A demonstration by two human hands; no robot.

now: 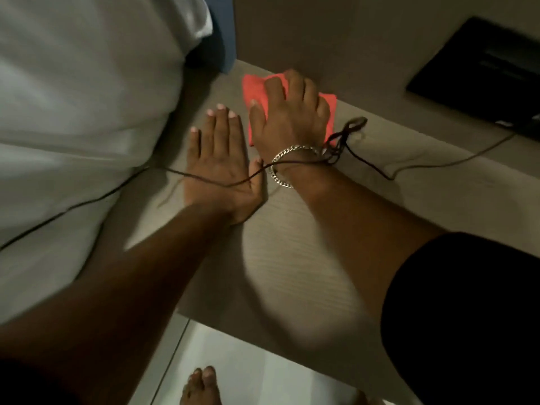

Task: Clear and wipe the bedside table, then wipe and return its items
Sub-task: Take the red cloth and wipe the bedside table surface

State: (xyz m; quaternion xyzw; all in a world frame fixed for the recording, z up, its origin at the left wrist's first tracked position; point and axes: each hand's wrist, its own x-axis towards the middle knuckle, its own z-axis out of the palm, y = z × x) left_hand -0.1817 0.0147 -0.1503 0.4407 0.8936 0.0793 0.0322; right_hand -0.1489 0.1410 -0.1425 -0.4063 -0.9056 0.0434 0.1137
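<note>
Head view: R hand pressed flat on red cloth, L hand spread on table

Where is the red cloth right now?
The red cloth lies at the back of the beige wooden bedside table, pressed under the right hand, beside the flat left hand.

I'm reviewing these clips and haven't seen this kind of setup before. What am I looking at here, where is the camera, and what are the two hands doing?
There is no machine: a person wears one wide-angle camera on the head, looking down at their own hands. The right hand, with a chain bracelet on its wrist, presses a red cloth onto the bedside table, wiping it. The left hand lies flat and empty on the tabletop beside it. A thin dark cable trails across the table and over both hands. White bedding is at the left.
</note>
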